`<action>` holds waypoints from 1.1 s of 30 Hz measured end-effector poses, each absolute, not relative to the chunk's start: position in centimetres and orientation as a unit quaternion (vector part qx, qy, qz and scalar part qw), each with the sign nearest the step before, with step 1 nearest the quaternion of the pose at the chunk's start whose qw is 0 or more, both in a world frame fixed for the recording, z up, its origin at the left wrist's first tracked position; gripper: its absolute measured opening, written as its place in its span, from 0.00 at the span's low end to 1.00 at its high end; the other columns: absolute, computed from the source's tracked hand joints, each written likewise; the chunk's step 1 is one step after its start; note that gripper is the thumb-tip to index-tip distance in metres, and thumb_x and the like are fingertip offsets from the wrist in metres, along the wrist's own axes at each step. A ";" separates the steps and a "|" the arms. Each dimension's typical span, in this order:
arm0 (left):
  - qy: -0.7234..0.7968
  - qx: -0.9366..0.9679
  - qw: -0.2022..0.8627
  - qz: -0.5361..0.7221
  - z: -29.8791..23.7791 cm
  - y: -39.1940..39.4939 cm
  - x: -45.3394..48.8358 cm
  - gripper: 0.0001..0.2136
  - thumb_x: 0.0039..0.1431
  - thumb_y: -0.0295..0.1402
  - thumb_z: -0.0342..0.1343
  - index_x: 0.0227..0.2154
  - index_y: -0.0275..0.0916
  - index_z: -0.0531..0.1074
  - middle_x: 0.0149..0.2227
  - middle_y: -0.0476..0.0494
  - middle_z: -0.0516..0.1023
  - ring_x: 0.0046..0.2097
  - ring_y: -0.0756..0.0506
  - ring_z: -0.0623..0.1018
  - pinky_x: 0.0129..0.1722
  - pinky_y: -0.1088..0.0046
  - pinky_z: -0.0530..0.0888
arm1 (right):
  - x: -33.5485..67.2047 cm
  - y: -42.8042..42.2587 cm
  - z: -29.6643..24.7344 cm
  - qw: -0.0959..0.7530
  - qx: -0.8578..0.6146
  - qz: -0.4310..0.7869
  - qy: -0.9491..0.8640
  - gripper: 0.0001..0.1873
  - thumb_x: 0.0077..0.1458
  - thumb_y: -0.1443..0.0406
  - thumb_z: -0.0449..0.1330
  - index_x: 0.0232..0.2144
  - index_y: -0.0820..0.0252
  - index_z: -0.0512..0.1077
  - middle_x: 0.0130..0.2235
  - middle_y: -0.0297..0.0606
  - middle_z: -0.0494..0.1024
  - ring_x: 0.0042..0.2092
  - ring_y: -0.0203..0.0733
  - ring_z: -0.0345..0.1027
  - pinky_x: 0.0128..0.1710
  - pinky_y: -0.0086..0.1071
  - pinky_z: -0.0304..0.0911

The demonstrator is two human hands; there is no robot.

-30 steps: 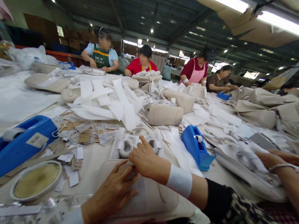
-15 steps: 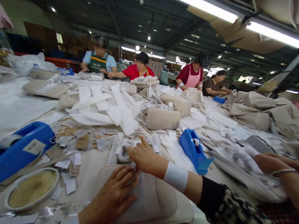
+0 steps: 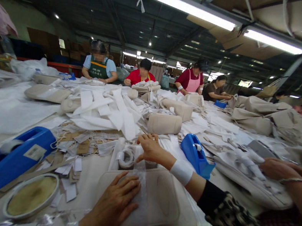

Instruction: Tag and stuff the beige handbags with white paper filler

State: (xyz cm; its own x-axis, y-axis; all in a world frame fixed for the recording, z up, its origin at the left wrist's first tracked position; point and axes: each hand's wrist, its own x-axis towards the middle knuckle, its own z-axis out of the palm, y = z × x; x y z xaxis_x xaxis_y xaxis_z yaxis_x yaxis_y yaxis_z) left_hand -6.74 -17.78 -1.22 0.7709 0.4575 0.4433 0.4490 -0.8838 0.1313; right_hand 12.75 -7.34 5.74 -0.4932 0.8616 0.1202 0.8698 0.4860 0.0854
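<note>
My left hand (image 3: 112,209) lies flat on a clear plastic film (image 3: 139,179) that covers a beige padded panel (image 3: 162,204), its fingers spread. My right hand (image 3: 150,148), with a white band at the wrist, is just past the panel's far edge. It hangs close to a white coiled strap (image 3: 127,158), and I cannot see anything held in its fingers. A blue tape dispenser (image 3: 196,155) stands to the right of that hand.
A larger blue tape dispenser (image 3: 4,167) and a round tin (image 3: 31,196) lie left among paper scraps (image 3: 83,147). White strips and beige cushions (image 3: 164,124) crowd the table. A neighbour's braceleted hand (image 3: 277,169) rests on a beige bag (image 3: 247,180). Several co-workers sit opposite.
My right hand has lifted away from the white coil toward the far side, uncovering more of the panel. My left hand has barely moved. The view has shifted slightly.
</note>
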 end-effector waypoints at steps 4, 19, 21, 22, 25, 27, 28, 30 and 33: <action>0.238 0.941 -0.005 0.240 -1.7 -17.6 -6.8 0.20 0.61 0.33 0.55 0.56 0.38 0.66 0.57 0.37 0.72 0.58 0.37 0.71 0.61 0.47 0.66 | 12.9 -7.8 4.7 0.017 -0.493 -0.008 -0.870 0.56 0.34 0.49 0.73 0.63 0.55 0.55 0.62 0.52 0.59 0.62 0.64 0.51 0.58 0.59 0.43; 0.254 0.941 0.040 0.220 -1.1 -17.8 -7.1 0.19 0.61 0.31 0.55 0.55 0.40 0.65 0.59 0.39 0.70 0.63 0.38 0.65 0.63 0.44 0.60 | 14.3 -9.7 4.5 0.242 -0.657 -0.056 -0.712 0.22 0.62 0.65 0.53 0.58 0.60 0.62 0.60 0.49 0.64 0.59 0.51 0.58 0.57 0.44 0.55; 0.260 0.937 0.056 0.227 -1.1 -17.7 -7.0 0.17 0.61 0.30 0.55 0.53 0.40 0.66 0.59 0.39 0.70 0.62 0.39 0.65 0.64 0.45 0.60 | 16.0 -11.7 3.5 0.263 -0.670 -0.040 -0.693 0.25 0.60 0.61 0.55 0.58 0.64 0.61 0.57 0.52 0.67 0.58 0.51 0.60 0.55 0.42 0.59; 0.264 0.934 0.064 0.232 -1.1 -17.6 -7.0 0.16 0.61 0.29 0.54 0.52 0.41 0.67 0.59 0.39 0.70 0.62 0.40 0.66 0.64 0.46 0.60 | 16.8 -12.8 2.7 0.279 -0.673 -0.021 -0.684 0.27 0.59 0.60 0.56 0.58 0.66 0.61 0.57 0.52 0.67 0.58 0.51 0.61 0.55 0.41 0.60; 0.273 0.927 0.082 0.243 -1.1 -17.4 -6.8 0.15 0.61 0.26 0.53 0.50 0.41 0.68 0.57 0.40 0.72 0.61 0.41 0.67 0.64 0.48 0.61 | 18.6 -15.8 0.1 0.344 -0.671 0.096 -0.650 0.33 0.53 0.60 0.60 0.59 0.65 0.60 0.58 0.51 0.67 0.59 0.52 0.61 0.58 0.43 0.59; 0.276 0.925 0.092 0.246 -0.9 -17.3 -6.7 0.14 0.60 0.26 0.53 0.49 0.41 0.69 0.56 0.40 0.73 0.60 0.42 0.69 0.64 0.49 0.61 | 19.0 -17.2 -1.3 0.374 -0.660 0.182 -0.625 0.35 0.50 0.60 0.61 0.59 0.65 0.60 0.59 0.51 0.67 0.60 0.52 0.60 0.60 0.44 0.56; 0.277 0.924 0.095 0.244 -0.7 -17.3 -6.7 0.14 0.60 0.26 0.53 0.49 0.41 0.69 0.56 0.41 0.73 0.59 0.42 0.69 0.64 0.49 0.61 | 19.0 -17.7 -1.7 0.378 -0.659 0.213 -0.614 0.35 0.50 0.58 0.60 0.59 0.66 0.61 0.59 0.51 0.67 0.61 0.53 0.60 0.61 0.44 0.55; 0.284 0.924 0.098 0.237 -0.4 -17.3 -6.6 0.14 0.60 0.27 0.53 0.49 0.42 0.70 0.56 0.41 0.73 0.59 0.42 0.70 0.64 0.49 0.60 | 18.8 -18.3 -2.1 0.384 -0.663 0.259 -0.588 0.36 0.50 0.55 0.59 0.58 0.68 0.62 0.60 0.52 0.66 0.62 0.53 0.59 0.63 0.44 0.52; 0.286 0.928 0.090 0.220 -0.5 -17.4 -6.6 0.14 0.60 0.27 0.53 0.49 0.43 0.69 0.56 0.43 0.73 0.59 0.42 0.70 0.65 0.51 0.59 | 18.2 -18.7 -1.7 0.409 -0.662 0.297 -0.554 0.38 0.49 0.53 0.59 0.58 0.68 0.62 0.60 0.52 0.66 0.61 0.54 0.59 0.63 0.44 0.51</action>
State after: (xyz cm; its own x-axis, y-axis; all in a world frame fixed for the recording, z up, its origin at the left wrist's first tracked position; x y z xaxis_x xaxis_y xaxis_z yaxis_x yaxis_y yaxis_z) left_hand -6.63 -17.38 -0.45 0.7395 0.5706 0.3572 0.4912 -0.8202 0.2934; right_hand 18.25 -18.70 -1.66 0.2103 0.9759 0.0585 0.4899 -0.0534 -0.8701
